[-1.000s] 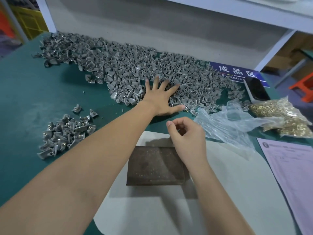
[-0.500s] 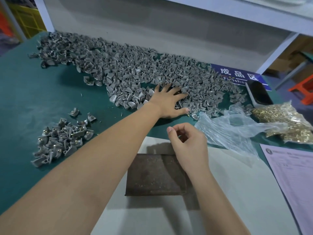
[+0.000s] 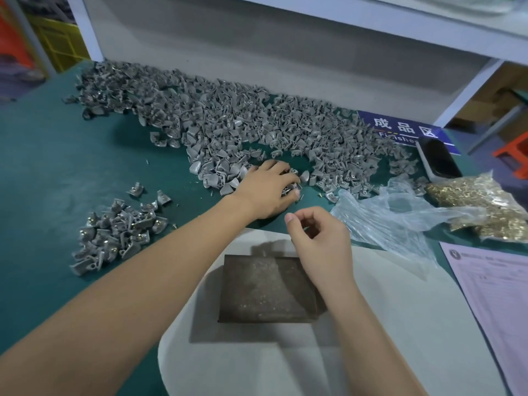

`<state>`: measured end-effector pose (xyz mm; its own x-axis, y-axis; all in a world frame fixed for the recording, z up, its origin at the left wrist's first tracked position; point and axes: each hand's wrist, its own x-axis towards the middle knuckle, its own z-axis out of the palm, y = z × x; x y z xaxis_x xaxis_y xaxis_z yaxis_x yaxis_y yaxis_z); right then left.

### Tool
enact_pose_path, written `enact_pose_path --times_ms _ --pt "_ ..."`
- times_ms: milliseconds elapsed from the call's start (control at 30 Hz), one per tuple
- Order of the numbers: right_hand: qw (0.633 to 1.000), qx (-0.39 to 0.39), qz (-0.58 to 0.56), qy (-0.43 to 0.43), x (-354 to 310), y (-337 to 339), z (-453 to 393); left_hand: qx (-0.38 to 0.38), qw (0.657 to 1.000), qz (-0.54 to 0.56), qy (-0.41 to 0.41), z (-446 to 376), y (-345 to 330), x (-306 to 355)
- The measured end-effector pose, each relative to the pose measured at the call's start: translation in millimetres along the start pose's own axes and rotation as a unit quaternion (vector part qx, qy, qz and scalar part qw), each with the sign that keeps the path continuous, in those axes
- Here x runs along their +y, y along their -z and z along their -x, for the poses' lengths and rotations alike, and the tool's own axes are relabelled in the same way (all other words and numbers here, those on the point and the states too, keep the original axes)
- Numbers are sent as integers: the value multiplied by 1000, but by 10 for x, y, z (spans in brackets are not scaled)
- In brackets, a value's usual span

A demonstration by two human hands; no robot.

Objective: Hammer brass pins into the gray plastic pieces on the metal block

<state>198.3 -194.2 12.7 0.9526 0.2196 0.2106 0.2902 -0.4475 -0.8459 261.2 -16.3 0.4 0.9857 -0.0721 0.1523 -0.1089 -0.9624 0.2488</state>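
Now left hand (image 3: pixel 268 190) grip clamped on gray plastic pieces (image 3: pixel 291 184); right hand (image 3: pixel 320 241) grip curled together over metal block (image 3: pixel 268 290).

1. Two bare forearms enter from 6 and 7 o'clock, with no sleeves in sight.
2. The left hand (image 3: pixel 267 190) and right hand (image 3: pixel 320 238) are ungloved.
3. Fingernails are short and plain; one thumbnail shows on the right hand.
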Motion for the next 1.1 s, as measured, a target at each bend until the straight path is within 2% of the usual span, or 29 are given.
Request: enact_pose_path --times_ms 133,300,467,567,667,867,1100 --pt "1000 -9 -4 11 -22 -24 5 23 1000 7 7 350 -11 -23" --pt "999 -33 27 20 -71 -63 2 14 999 44 27 625 121 -55" --pt "987 -69 125 75 -164 -59 -65 104 992 58 37 757 301 -139" --pt "974 -117 144 131 -238 -105 -176 141 979 94 113 670 434 -391" --pt "969 -150 146 130 -299 -197 -344 83 969 117 200 518 473 -697" --pt "962 -232 127 67 -324 -352 -439 -48 978 57 195 228 344 -908" --pt "961 -230 122 90 -281 -334 -462 -61 976 89 191 317 301 -831"
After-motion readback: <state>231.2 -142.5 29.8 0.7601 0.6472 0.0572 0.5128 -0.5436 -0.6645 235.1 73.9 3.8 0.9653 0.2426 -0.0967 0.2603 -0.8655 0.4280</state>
